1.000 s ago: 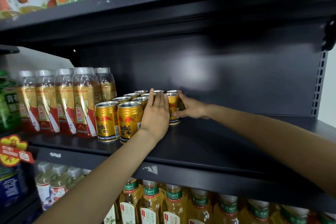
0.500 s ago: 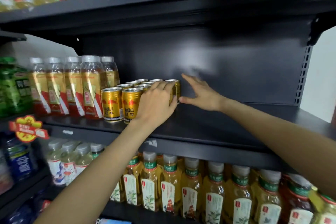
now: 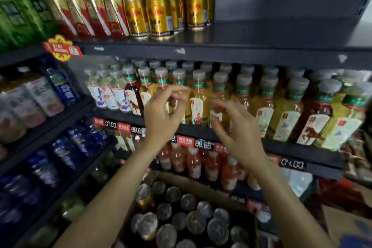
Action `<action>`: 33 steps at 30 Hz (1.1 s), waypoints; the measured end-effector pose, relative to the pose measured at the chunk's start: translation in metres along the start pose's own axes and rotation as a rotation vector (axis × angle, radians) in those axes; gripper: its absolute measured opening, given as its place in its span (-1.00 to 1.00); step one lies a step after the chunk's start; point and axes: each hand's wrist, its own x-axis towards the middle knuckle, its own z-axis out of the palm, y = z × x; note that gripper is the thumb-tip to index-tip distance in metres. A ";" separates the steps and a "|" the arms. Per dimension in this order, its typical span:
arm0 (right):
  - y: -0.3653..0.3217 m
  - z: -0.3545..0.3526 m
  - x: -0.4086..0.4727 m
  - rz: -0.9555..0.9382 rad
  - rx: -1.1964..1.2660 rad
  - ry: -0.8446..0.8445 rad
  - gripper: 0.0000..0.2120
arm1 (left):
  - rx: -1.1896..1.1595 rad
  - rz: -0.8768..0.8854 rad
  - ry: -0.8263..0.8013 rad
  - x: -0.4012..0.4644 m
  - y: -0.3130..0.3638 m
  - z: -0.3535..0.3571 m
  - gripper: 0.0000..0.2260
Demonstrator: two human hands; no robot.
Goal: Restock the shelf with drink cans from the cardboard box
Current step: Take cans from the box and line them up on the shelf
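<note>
Several gold drink cans (image 3: 161, 16) stand in a cluster on the dark upper shelf (image 3: 261, 36), whose right part is bare. Below, the cardboard box (image 3: 203, 189) holds several more cans (image 3: 181, 219) seen from the top. My left hand (image 3: 163, 115) and my right hand (image 3: 235, 129) hover in mid-air between the shelf and the box, in front of the tea bottles. Both hands hold nothing, fingers loosely curled and apart. The frame is motion-blurred.
Tall gold-and-red bottles (image 3: 86, 4) stand left of the cans, green bottles (image 3: 18, 10) further left. Yellow tea bottles (image 3: 241, 98) fill the shelf under the cans, red drinks (image 3: 193, 163) the one below. Blue bottles (image 3: 66, 147) line the left rack.
Both hands have let go of the cans on the upper shelf and dropped down to mid-height. The view has tilted downward, bringing the box of cans into sight.
</note>
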 end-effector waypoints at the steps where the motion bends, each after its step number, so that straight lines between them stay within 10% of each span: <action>1: 0.003 0.007 -0.020 0.064 0.032 -0.086 -0.72 | 0.007 -0.114 -0.099 -0.019 -0.007 -0.004 -0.81; 10: 0.036 0.078 -0.173 0.449 0.039 -0.734 -0.64 | 0.303 -0.604 -0.573 -0.179 -0.091 -0.033 -0.82; 16: 0.046 0.105 -0.217 0.527 -0.184 -1.176 -0.26 | 0.404 -0.629 -0.903 -0.240 -0.114 -0.032 -0.62; 28: 0.057 0.076 -0.246 0.749 -0.232 -1.148 -0.19 | 0.352 -0.591 -1.312 -0.262 -0.097 0.046 -0.27; 33: 0.061 0.080 -0.254 0.878 -0.149 -1.010 -0.27 | 0.270 -0.704 -1.217 -0.269 -0.100 0.060 -0.26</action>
